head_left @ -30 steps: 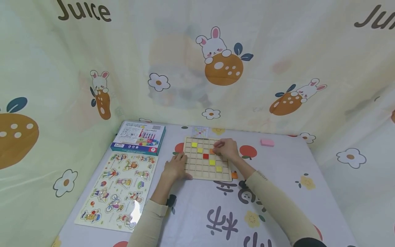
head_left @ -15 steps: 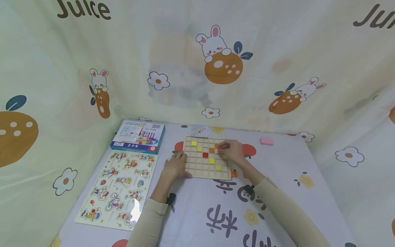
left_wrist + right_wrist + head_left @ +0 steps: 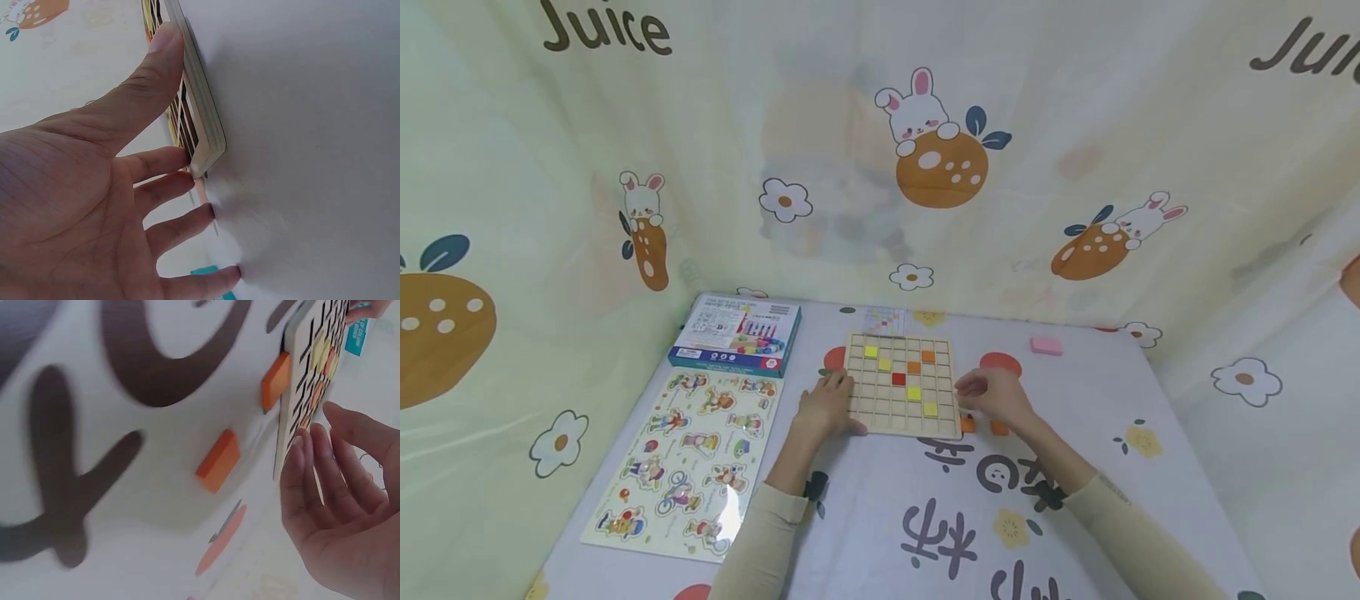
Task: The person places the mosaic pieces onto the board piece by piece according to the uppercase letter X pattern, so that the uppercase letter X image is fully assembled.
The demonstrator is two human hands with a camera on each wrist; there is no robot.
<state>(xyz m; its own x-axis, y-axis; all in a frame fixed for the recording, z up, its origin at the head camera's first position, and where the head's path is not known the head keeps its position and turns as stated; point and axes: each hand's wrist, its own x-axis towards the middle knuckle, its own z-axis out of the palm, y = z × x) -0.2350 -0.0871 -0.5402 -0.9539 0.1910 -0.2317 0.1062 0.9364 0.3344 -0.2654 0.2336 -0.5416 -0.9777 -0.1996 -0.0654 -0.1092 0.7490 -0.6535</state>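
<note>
A wooden grid board (image 3: 868, 408) lies flat on the table with yellow, red and orange square tiles in its cells. At its left edge rests my left hand (image 3: 826, 406); in the left wrist view the thumb (image 3: 140, 87) lies against the board's side and the relaxed fingers reach past its corner. Just off the right edge hovers my right hand (image 3: 996, 395), fingers loosely bent, nothing seen between them. Below it are two loose orange tiles, one (image 3: 275, 381) against the board's edge and another (image 3: 219, 462) on the cloth. The red tile (image 3: 898, 379) sits mid-board.
A small printed pattern card (image 3: 885, 321) lies behind the board. To the left are a flat box (image 3: 737, 333) and a sheet of cartoon figures (image 3: 685, 467). A pink block (image 3: 1047, 346) sits at the back right. Patterned curtains enclose the table.
My right hand has left an orange tile in an upper-right cell, beside another orange one, and moved right and nearer, off the board. The left hand stays put.
</note>
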